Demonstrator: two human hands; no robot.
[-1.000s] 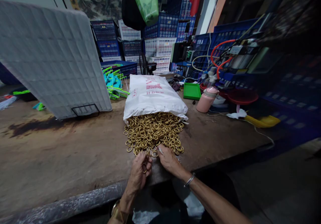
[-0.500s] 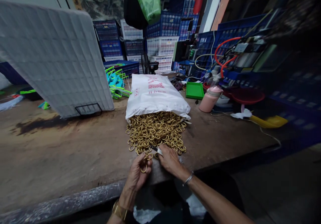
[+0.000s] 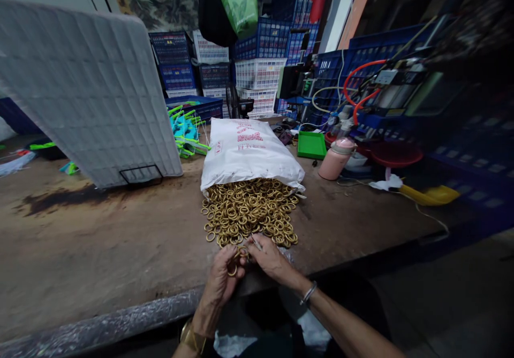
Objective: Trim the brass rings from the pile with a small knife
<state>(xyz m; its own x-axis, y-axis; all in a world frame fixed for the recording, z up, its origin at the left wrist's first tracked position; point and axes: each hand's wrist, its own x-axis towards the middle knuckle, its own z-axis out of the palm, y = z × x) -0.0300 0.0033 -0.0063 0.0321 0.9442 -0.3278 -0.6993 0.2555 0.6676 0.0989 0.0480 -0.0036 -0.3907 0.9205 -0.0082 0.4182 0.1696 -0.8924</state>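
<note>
Along the near edge of the table [image 3: 132,256], the left hand [image 3: 224,275] grips a few gold rings [image 3: 233,274]; close beside, at two o'clock, the right hand [image 3: 270,259] pinches what looks like a slim tool [image 3: 256,244]. At twelve, nearer the right hand, the ring pile [image 3: 249,211] spills from a white sack [image 3: 251,157].

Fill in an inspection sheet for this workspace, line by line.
Surface: brown tabletop, dark stain at left, shiny film along the front edge.
Work items: gold-coloured rings heaped at the mouth of a white sack.
Clutter: pink bottle, green tray.
Hands: left hand holds rings; right hand holds a slim tool, type unclear.
Cables: orange-red hoses and a pale cord at right.
Surroundings: stacked blue and white crates behind.
</note>
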